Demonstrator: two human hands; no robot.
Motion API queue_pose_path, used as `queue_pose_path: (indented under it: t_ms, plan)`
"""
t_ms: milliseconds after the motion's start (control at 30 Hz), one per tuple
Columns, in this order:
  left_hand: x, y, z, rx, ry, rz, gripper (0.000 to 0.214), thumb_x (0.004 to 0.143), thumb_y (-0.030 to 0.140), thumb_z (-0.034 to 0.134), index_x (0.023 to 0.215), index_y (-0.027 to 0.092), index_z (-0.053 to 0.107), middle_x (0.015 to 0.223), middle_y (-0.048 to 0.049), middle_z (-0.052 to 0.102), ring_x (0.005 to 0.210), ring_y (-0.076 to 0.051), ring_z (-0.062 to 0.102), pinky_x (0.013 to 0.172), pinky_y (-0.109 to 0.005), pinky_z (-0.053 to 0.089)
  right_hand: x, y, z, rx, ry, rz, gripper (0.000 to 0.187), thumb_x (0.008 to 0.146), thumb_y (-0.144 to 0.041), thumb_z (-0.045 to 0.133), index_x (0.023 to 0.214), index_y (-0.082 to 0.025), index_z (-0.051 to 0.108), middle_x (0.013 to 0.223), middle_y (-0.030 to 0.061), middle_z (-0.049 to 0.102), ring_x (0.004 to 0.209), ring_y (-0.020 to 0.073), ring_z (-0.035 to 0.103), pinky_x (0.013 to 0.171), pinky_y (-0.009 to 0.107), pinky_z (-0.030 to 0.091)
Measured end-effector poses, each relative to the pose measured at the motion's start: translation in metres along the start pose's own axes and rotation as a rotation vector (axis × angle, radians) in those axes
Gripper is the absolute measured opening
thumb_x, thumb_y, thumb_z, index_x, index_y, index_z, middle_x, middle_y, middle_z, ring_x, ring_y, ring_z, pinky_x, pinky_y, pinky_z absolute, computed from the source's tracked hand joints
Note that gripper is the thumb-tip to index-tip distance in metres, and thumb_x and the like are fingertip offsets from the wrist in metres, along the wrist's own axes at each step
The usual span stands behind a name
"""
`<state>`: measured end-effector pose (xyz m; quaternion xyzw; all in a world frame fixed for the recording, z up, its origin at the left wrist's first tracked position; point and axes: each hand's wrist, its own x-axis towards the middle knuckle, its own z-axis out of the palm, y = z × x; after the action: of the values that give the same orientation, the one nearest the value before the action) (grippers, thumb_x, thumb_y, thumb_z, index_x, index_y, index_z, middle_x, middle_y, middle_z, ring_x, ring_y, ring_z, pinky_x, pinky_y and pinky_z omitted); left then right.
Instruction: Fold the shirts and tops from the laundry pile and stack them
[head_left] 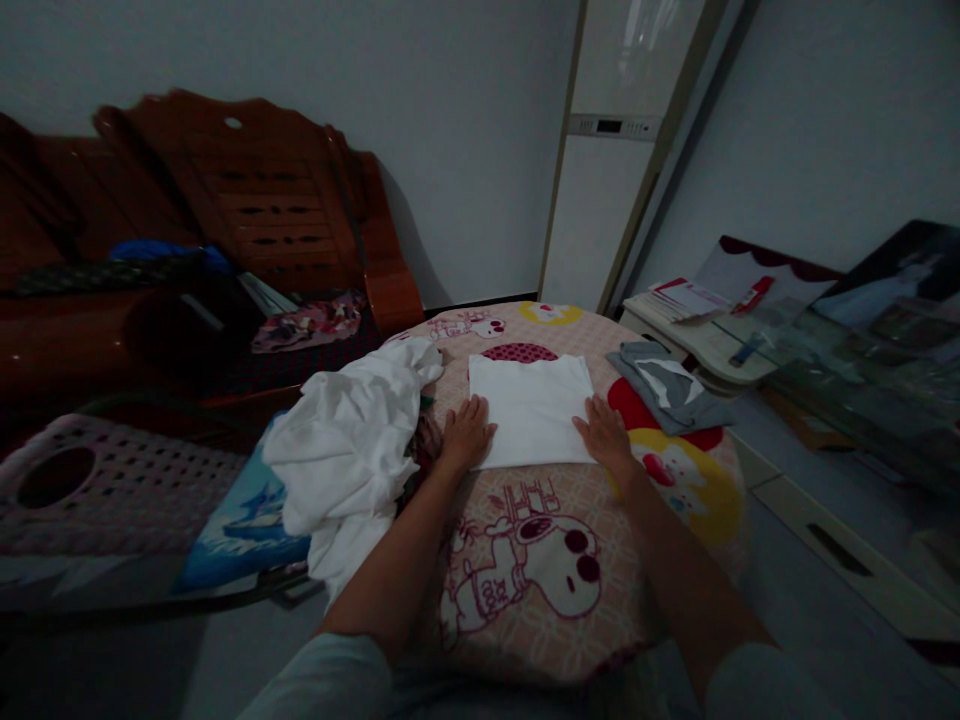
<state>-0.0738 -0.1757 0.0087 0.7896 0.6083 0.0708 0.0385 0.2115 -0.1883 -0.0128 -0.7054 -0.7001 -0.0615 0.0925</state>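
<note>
A white piece of cloth (534,410), folded into a flat rectangle, lies in the middle of a round table with a pink cartoon-print cover (480,500). On its left edge rests my left hand (468,436), palm down with the fingers stretched out. My right hand (604,432) lies flat in the same way on the right edge. A crumpled heap of white cloth (352,440) is left of my left hand and hangs over the table's edge. Folded grey cloth with a white patch (667,385) sits at the right of the table.
A carved wooden sofa (247,210) holding cloths stands behind on the left. Near it are a blue printed cushion (247,520) and a woven plastic seat (142,480). A tall white cabinet-like unit (600,210) is at the back. Right is a low cabinet (705,350) bearing papers.
</note>
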Motion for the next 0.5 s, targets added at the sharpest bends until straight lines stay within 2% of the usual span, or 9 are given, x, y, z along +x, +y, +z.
queue_pose_path:
  t_ms: [100, 267, 367, 500]
  plan:
    - [-0.018, -0.001, -0.003, -0.027, -0.046, 0.01, 0.056, 0.098, 0.034, 0.037, 0.151, 0.016, 0.032, 0.159, -0.0167, 0.027, 0.147, -0.03, 0.025, 0.114, -0.053, 0.029, -0.015, -0.001, 0.0, -0.014, 0.033, 0.003, 0.058, 0.1, -0.043, 0.03, 0.143, -0.007, 0.043, 0.152, 0.0208, 0.039, 0.143, 0.0301, 0.033, 0.114, 0.046, 0.026]
    - [-0.046, 0.0, -0.001, -0.042, -0.052, 0.109, 0.058, 0.098, 0.041, 0.036, 0.152, 0.02, 0.029, 0.16, -0.0131, 0.026, 0.148, -0.031, 0.022, 0.117, -0.056, 0.02, -0.038, -0.003, 0.001, 0.015, 0.097, -0.08, 0.058, 0.101, -0.043, 0.03, 0.146, -0.008, 0.04, 0.153, 0.0195, 0.038, 0.144, 0.0286, 0.031, 0.114, 0.044, 0.026]
    - [-0.048, -0.002, 0.001, -0.069, -0.059, 0.103, 0.058, 0.097, 0.041, 0.038, 0.152, 0.021, 0.03, 0.16, -0.0131, 0.027, 0.148, -0.031, 0.022, 0.117, -0.057, 0.019, -0.041, -0.003, 0.001, 0.023, 0.092, -0.067, 0.058, 0.1, -0.042, 0.032, 0.146, -0.008, 0.041, 0.154, 0.0203, 0.037, 0.144, 0.029, 0.031, 0.114, 0.046, 0.028]
    - [-0.033, -0.011, 0.005, -0.142, -0.056, 0.059, 0.062, 0.093, 0.04, 0.049, 0.149, 0.018, 0.035, 0.157, -0.0155, 0.032, 0.147, -0.029, 0.027, 0.118, -0.051, 0.023, -0.039, -0.002, 0.002, 0.029, 0.081, -0.07, 0.056, 0.1, -0.042, 0.033, 0.145, -0.01, 0.042, 0.154, 0.0187, 0.036, 0.144, 0.0278, 0.031, 0.115, 0.045, 0.026]
